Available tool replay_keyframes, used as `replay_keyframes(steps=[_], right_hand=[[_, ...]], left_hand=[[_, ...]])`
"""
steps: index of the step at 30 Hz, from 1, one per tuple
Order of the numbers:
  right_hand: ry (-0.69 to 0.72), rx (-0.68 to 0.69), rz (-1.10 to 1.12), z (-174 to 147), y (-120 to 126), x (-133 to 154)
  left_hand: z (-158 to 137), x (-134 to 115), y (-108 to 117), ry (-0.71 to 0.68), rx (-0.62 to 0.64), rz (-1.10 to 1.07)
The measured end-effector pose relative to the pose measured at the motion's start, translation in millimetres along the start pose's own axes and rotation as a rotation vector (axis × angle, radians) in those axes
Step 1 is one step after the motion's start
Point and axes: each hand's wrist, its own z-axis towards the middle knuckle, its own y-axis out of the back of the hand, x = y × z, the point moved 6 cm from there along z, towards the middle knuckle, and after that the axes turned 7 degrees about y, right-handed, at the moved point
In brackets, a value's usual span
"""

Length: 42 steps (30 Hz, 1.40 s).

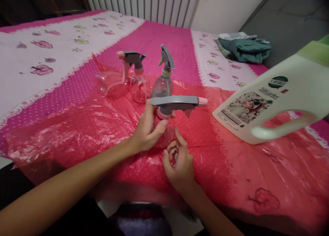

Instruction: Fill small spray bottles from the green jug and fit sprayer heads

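Observation:
My left hand (147, 131) is wrapped round the upper part of a clear spray bottle (164, 134) with a pink collar. Its grey trigger head (177, 101) lies level, the pink nozzle pointing right. Just below and to the right, my right hand (180, 162) has loosely curled fingers with gaps between them and nothing in them. Its forefinger is close to the bottle; whether it touches I cannot tell. Behind stand a spray bottle with a yellowish collar (162, 86) and one with a pink collar (139, 86).
A large pale green detergent jug (280, 92) stands tilted at the right. Red plastic sheeting (77, 133) covers the near part of the pink and white bedspread (164, 40). A clear bottle body (110, 83) lies at the back left. Folded clothes (244, 47) lie at the far right.

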Motion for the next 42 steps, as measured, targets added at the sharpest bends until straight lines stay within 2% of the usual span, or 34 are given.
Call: replay_keyframes(steps=[13, 23, 36, 42], right_hand=[[-0.011, -0.007, 0.008, -2.7, -0.8, -2.7], [-0.003, -0.009, 0.005, -1.7, -0.1, -1.6], [-0.028, 0.005, 0.027, -4.5, -2.1, -4.8], [-0.026, 0.012, 0.021, -1.9, -1.4, -2.9]], left_hand=[[4.1, -5.6, -3.4, 0.015, -0.01, -0.059], [2.7, 0.1, -0.7, 0.105, 0.002, -0.038], [4.5, -2.5, -0.6, 0.105, -0.06, -0.173], [5.0, -2.3, -4.0, 0.067, -0.016, -0.141]])
